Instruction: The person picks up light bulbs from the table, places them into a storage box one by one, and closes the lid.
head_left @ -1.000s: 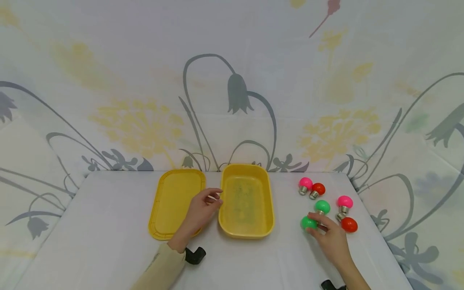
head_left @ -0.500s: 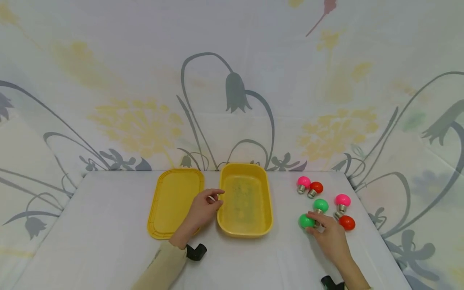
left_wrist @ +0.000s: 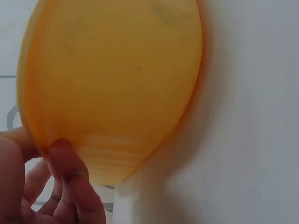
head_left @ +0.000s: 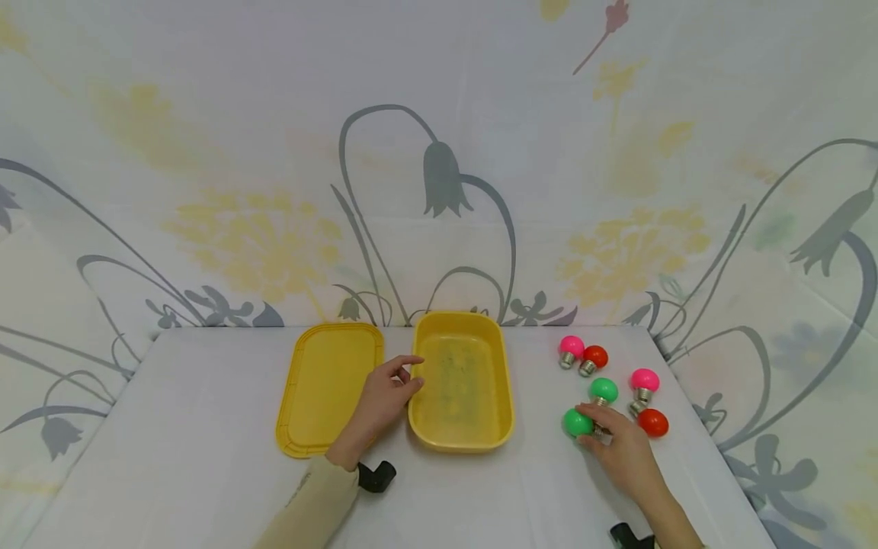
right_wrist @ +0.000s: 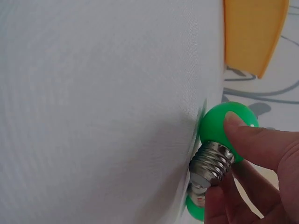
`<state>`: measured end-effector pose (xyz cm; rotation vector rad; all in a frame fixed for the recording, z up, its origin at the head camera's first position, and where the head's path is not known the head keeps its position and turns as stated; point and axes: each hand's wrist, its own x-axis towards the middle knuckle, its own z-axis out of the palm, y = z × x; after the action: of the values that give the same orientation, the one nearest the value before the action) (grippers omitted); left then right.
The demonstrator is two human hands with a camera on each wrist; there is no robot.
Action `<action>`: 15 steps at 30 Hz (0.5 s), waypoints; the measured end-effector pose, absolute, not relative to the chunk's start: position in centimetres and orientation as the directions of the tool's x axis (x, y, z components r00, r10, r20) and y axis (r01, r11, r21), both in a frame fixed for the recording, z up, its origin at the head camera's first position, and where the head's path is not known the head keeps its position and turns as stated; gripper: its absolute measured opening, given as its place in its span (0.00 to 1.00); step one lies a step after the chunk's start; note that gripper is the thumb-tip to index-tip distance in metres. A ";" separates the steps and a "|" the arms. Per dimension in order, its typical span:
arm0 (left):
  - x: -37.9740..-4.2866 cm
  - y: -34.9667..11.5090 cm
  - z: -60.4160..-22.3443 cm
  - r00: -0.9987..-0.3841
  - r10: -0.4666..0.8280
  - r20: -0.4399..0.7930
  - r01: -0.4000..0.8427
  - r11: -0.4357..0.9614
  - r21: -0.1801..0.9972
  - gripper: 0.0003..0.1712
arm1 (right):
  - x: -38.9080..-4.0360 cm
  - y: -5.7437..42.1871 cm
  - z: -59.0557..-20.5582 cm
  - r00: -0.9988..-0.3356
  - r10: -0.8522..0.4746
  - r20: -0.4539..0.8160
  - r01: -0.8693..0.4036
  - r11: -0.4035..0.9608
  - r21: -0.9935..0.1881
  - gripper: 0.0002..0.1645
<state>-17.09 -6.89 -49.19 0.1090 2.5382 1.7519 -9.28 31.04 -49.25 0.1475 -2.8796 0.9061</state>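
My left hand [head_left: 384,396] pinches the left rim of a yellow plastic box [head_left: 461,441], as the left wrist view shows with the thumb [left_wrist: 66,161] against the outer wall. On the right, my right hand [head_left: 623,448] holds a green light bulb [head_left: 578,422] lying on the white table. In the right wrist view the thumb presses the green globe [right_wrist: 219,122], near the silver screw base [right_wrist: 211,163]. Just behind it lies a second green bulb [head_left: 604,390], partly hidden by the fingers.
A flat yellow lid [head_left: 322,381] lies left of the box, partly under my left forearm. Beyond the green bulbs sit a pink bulb [head_left: 571,347] and a red bulb [head_left: 595,356]. Further right are another pink bulb [head_left: 645,380] and red bulb [head_left: 653,422]. Patterned cloth surrounds the table.
The head view has shifted slightly. Both hands stay where they were, the left at the box rim and the right on the green bulb.
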 end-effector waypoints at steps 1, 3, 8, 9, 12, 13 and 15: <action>-17.1 -6.8 -49.3 -0.997 0.080 0.006 0.034 0.351 0.936 0.18 | -9.3 31.1 -49.3 -0.988 -0.056 0.144 -0.129 0.813 -0.568 0.31; -17.2 -6.6 -49.5 -0.998 0.057 0.021 0.039 0.351 0.936 0.18 | -9.3 31.1 -49.4 -0.989 -0.052 0.138 -0.122 0.809 -0.576 0.31; -17.1 -6.2 -49.8 -1.000 0.012 0.027 0.029 0.351 0.936 0.18 | -9.3 31.2 -49.5 -0.996 -0.025 0.091 -0.074 0.809 -0.584 0.31; -17.1 -6.1 -49.8 -1.000 0.008 0.027 0.028 0.351 0.936 0.18 | -9.3 31.2 -49.5 -0.996 -0.021 0.087 -0.068 0.811 -0.581 0.31; -16.9 -5.9 -49.9 -1.000 0.001 0.028 0.026 0.351 0.936 0.18 | -9.2 31.2 -49.5 -0.997 -0.011 0.083 -0.057 0.812 -0.581 0.31; -16.9 -5.8 -49.9 -1.000 -0.002 0.029 0.026 0.351 0.936 0.18 | -9.2 31.2 -49.5 -0.997 -0.008 0.082 -0.055 0.809 -0.585 0.31; -16.8 -5.7 -49.9 -1.000 -0.008 0.030 0.025 0.349 0.937 0.18 | -9.2 31.2 -49.5 -0.997 -0.004 0.076 -0.049 0.797 -0.602 0.31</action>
<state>-16.76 -5.66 -49.86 0.0160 2.6043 1.8089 -9.25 31.23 -49.46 0.0430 -2.9106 0.9775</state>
